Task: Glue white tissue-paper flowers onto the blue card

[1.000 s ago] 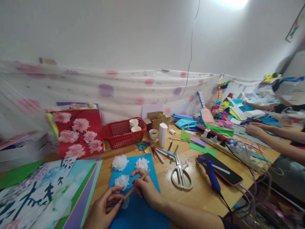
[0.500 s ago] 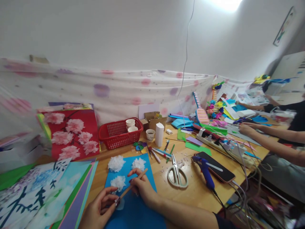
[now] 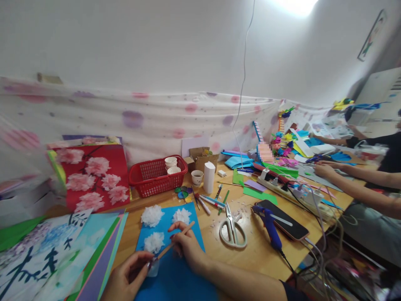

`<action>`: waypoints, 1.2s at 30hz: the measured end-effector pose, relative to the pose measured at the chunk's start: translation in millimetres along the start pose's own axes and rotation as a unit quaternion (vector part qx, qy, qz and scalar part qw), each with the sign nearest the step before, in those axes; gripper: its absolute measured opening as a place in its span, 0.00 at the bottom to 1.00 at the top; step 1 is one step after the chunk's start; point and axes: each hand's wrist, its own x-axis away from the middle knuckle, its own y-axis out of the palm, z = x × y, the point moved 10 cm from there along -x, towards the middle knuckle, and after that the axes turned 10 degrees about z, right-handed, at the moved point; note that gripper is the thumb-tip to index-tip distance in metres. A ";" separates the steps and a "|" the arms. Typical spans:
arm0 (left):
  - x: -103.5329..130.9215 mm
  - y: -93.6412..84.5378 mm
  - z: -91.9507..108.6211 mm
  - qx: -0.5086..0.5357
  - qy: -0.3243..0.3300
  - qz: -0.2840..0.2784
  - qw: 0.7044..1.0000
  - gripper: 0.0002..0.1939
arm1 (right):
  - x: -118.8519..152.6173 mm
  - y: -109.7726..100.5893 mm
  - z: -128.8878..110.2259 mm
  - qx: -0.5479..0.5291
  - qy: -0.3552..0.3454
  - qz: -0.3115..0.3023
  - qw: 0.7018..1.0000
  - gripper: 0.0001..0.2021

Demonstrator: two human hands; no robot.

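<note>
A blue sheet point(image 3: 184, 280) lies on the table, with white ruffled paper flowers point(image 3: 152, 216) on its upper part. My right hand point(image 3: 184, 244) is closed around a thin wooden stick point(image 3: 169, 247), which slants down to the left. At its lower end, my left hand point(image 3: 134, 269) pinches a small translucent white piece point(image 3: 153, 269) over the sheet. The fingertips of my left hand are just below the lower left flower.
White-handled scissors point(image 3: 232, 229), a blue glue gun point(image 3: 270, 228) and a phone point(image 3: 283, 219) lie to the right. Behind are a red basket point(image 3: 156, 188), cups and pens. Coloured sheets point(image 3: 103, 255) lie left. Another person's hands point(image 3: 326, 170) work at far right.
My left hand has moved slightly left and up, its fingers now nearer the lower left flower. The stick's lower end has shifted a little; my right hand is nearly unmoved.
</note>
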 end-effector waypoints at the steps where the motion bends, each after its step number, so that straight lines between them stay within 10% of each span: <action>1: -0.5 -0.7 1.7 -0.008 0.003 -0.004 1.000 0.23 | -0.3 -0.4 0.5 -0.005 0.001 0.001 1.000 0.12; 36: 5.3 4.6 29.4 0.057 -0.067 -0.004 0.996 0.25 | -5.0 -6.4 -1.8 0.049 -0.017 0.005 0.999 0.11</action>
